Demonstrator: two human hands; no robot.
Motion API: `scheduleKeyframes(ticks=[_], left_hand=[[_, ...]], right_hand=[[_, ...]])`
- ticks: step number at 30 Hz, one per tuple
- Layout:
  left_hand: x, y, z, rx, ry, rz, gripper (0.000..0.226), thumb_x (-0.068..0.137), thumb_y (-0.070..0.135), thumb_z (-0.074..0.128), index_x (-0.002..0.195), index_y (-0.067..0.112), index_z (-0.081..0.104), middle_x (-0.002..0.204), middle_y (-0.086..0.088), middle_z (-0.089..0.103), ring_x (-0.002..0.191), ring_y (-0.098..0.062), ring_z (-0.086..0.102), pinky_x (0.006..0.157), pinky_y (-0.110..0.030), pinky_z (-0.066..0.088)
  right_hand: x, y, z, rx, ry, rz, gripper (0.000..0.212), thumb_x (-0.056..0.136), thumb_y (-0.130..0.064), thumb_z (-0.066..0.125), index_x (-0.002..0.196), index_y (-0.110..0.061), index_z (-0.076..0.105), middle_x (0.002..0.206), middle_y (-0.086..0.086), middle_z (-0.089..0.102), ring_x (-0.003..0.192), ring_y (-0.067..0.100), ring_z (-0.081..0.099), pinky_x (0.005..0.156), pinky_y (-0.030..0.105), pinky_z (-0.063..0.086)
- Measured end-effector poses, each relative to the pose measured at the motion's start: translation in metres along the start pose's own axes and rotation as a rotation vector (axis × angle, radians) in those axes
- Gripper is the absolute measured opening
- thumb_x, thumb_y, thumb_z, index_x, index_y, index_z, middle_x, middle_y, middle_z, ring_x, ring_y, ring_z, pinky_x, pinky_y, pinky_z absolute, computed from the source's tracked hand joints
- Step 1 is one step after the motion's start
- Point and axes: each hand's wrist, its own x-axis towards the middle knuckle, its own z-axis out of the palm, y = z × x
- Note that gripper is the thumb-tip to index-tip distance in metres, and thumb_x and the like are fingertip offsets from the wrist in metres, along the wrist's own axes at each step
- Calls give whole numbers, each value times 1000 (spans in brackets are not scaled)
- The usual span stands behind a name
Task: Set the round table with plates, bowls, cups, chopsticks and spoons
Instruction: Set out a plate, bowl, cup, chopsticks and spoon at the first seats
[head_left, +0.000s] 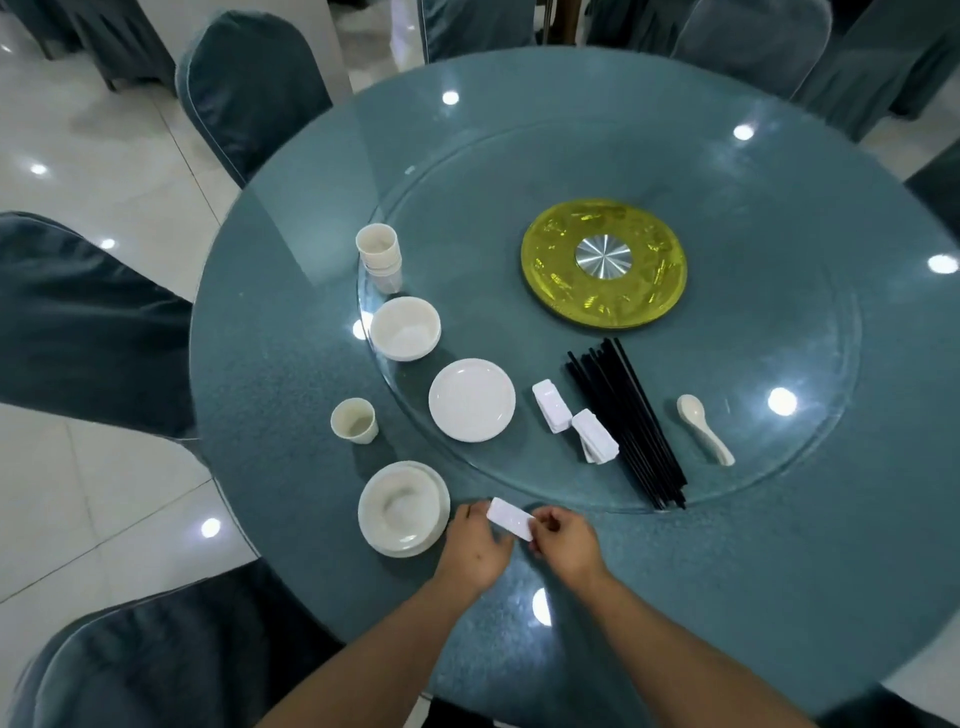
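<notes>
Two hands (475, 545) (563, 540) | fingers pinch white rest (510, 518), seemingly | teal glass table (727, 597) | glossy tiled floor (104, 493)

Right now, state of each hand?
Left hand: pinches the left end of the white rectangular rest.
Right hand: pinches the right end of the same rest, just above the table.

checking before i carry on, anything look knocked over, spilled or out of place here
Nothing spilled or broken. The two stacks of white rests lean and fan out rather than sitting square, and the black chopsticks lie in a loose, splayed bundle on the glass turntable.
</notes>
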Motion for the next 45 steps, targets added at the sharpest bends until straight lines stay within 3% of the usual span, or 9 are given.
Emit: scheduleKeyframes(ticks=[10,14,19,24,26,29,34,40,45], left_hand=[[1,-15,20,-72,-11,-81,18,84,7,50,91,3,65,96,-18,64,92,-30,60,82,-31,44],[5,-15,20,-77,-28,-89,19,84,7,49,91,3,66,94,-17,65,92,-32,60,84,-35,48],[5,-8,6,-17,-9,-96,5,84,10,51,83,8,55,94,-9,54,86,-22,49,73,-22,32],[15,32,-16,9,37,-13,16,86,13,53,96,12,65,99,-8,64,97,-24,58,84,-26,39],[21,54,-21,-4,42,16,26,88,12,54,111,8,66,113,-9,66,109,-24,60,95,-25,40],[29,88,-22,-15,38,63,27,88,10,54,111,5,67,113,-11,67,108,-24,61,93,-22,40],[42,136,-14,-20,38,114,25,88,11,51,106,6,67,107,-10,70,103,-25,63,87,-22,42],[62,171,3,-36,20,108,22,90,12,52,106,10,68,107,-5,70,100,-18,64,79,-12,37],[82,182,15,-3,-13,88,25,91,10,48,106,12,68,109,-4,69,100,-19,63,92,-26,49]], right_hand=[[3,26,19,-26,26,150,23,87,-10,60,107,-15,70,97,4,74,89,22,70,91,35,54],[4,26,19,-31,31,151,24,88,-9,59,109,-12,68,98,7,73,89,23,70,90,34,54],[1,15,1,-109,26,107,20,90,-11,56,104,-10,70,95,10,74,92,25,70,92,35,53],[-6,-15,-47,-149,78,-41,24,92,-22,54,77,-9,66,69,3,67,70,21,63,70,30,51],[-6,-21,-70,-103,163,-69,26,92,-23,54,73,-10,64,62,0,61,61,16,55,62,25,43],[0,-27,-106,-83,245,-68,21,90,-21,55,75,-12,65,63,2,62,60,15,53,55,21,40],[16,-24,-159,-160,316,3,19,93,-15,53,86,-6,69,78,14,69,79,30,65,73,31,48],[38,-13,-189,-248,309,93,20,94,-16,54,92,-3,68,92,15,71,91,30,66,77,29,46],[63,-14,-195,-309,277,101,19,94,-18,53,91,-6,67,92,15,71,91,31,66,72,28,45]])
